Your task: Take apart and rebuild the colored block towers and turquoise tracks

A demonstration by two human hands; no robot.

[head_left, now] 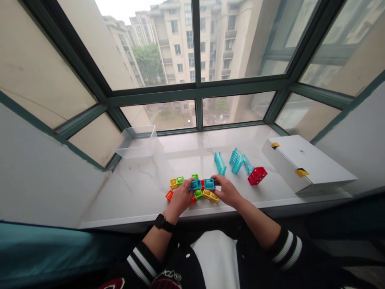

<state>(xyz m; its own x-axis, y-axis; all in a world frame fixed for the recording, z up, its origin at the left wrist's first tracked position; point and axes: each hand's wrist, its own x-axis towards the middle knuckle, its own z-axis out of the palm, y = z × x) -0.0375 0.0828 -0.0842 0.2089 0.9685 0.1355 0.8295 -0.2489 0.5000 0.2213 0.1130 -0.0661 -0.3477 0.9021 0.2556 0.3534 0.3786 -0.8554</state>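
Observation:
My left hand (pixel 183 196), with a black watch on its wrist, grips a blue toy block (pixel 195 184) between thumb and fingers. A second blue toy block (pixel 209 184) is pinched in my right hand (pixel 227 191). The two blocks are held close side by side; whether they touch is hard to tell. Red pieces show between and behind them. Around my hands lie a yellow block (pixel 173 183), a green block (pixel 180 180), an orange block (pixel 169 195), another green block (pixel 198 194) and a longer yellow piece (pixel 211 196). My hands partly hide some pieces.
Several translucent blue track-like pieces (pixel 220 163) and a red block (pixel 257 176) lie to the right on the white marble sill (pixel 144 192). A clear plastic bin (pixel 138 142) stands at the back left. At the right is a white box (pixel 309 160). Windows rise behind.

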